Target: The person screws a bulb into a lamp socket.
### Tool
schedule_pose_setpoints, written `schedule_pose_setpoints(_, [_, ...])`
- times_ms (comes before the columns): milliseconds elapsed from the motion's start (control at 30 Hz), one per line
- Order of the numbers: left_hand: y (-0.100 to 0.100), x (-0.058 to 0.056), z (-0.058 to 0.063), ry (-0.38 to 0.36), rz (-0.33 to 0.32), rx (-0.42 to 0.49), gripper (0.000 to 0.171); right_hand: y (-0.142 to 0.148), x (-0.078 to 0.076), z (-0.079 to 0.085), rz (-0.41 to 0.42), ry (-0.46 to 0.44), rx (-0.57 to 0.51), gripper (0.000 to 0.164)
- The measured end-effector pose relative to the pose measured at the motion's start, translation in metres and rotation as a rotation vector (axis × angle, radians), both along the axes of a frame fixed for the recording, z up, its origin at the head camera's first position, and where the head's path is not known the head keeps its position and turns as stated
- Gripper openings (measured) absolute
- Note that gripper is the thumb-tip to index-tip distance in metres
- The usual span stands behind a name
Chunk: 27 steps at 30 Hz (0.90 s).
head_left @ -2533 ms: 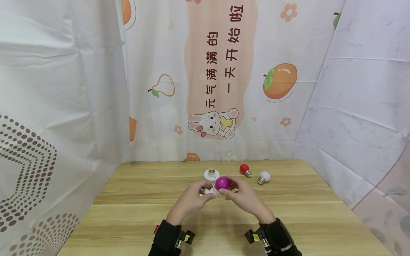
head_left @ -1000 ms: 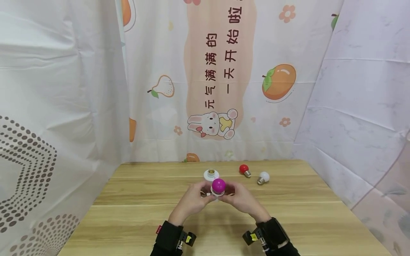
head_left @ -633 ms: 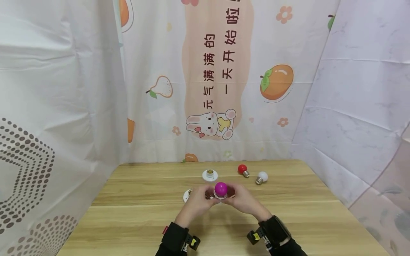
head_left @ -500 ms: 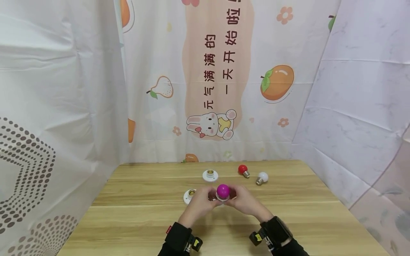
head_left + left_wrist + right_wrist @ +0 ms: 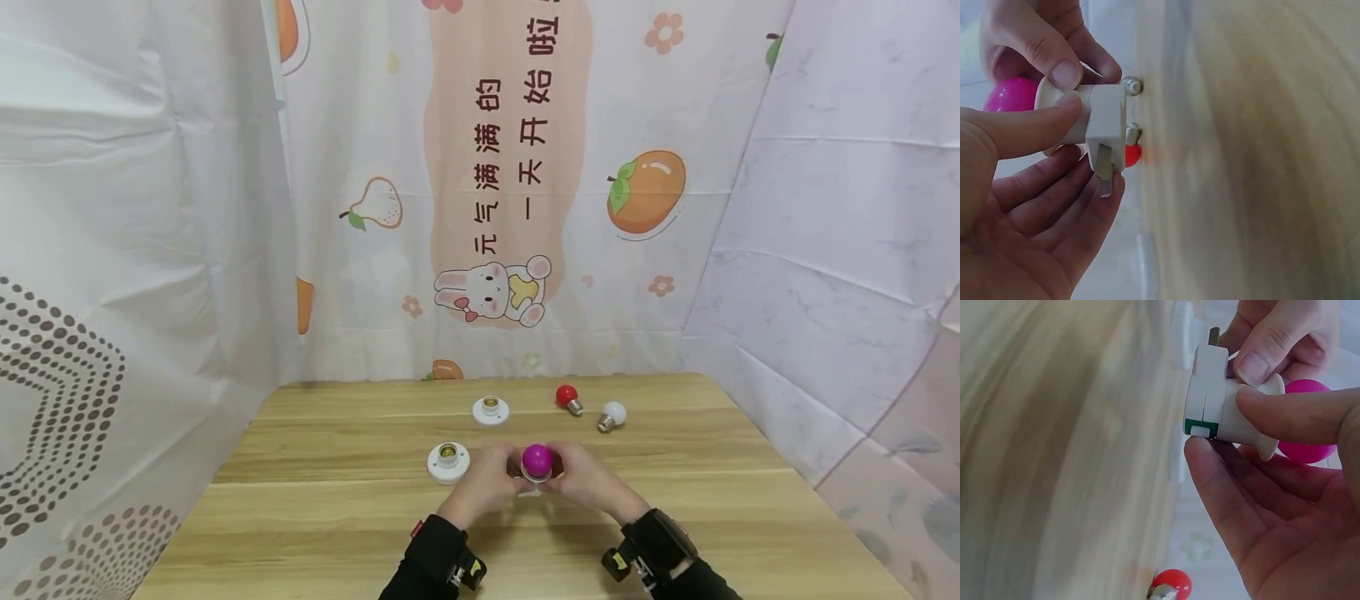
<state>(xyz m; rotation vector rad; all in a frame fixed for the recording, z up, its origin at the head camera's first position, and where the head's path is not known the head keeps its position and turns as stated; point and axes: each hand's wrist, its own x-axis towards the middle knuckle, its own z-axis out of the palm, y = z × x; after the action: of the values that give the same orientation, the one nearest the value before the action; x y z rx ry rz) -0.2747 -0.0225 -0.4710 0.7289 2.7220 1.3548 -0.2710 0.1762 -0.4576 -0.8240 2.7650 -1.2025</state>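
Note:
A white plug-in bulb socket (image 5: 1107,115) is held between my two hands, over the near middle of the table. A magenta light bulb (image 5: 537,459) sits upright in its mouth, the bulb's base hidden. My left hand (image 5: 489,482) pinches the socket's left side, thumb on the collar. From the other side my right hand (image 5: 592,482) pinches the same socket, thumb also on the collar. Flat metal prongs (image 5: 1105,169) stick out of the plug body. The right wrist view shows a green-edged switch (image 5: 1200,429) on it.
Two round white lamp holders (image 5: 448,462) with brass-coloured threads stand left of and behind the hands. Farther back to the right lie a red bulb (image 5: 567,397) and a white bulb (image 5: 615,412) on the wooden table (image 5: 337,517). Printed curtains (image 5: 360,292) hang behind and at both sides.
The magenta bulb, earlier tilted in the right hand at the socket's mouth, now stands upright in it. Both hands have moved right and nearer with the socket, uncovering the nearer lamp holder.

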Motion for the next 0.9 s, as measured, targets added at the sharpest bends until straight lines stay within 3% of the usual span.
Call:
schedule_pose_setpoints(467, [0.006,0.0,-0.016,0.001,-0.038,-0.069,0.022,0.001,0.007,-0.019,-0.006,-0.008,0.065,0.043])
schedule_pose_setpoints(900, [0.012,-0.004,-0.023,0.086,-0.026,-0.129,0.023,0.002,0.003,-0.024,0.007,0.004,0.076,0.042])
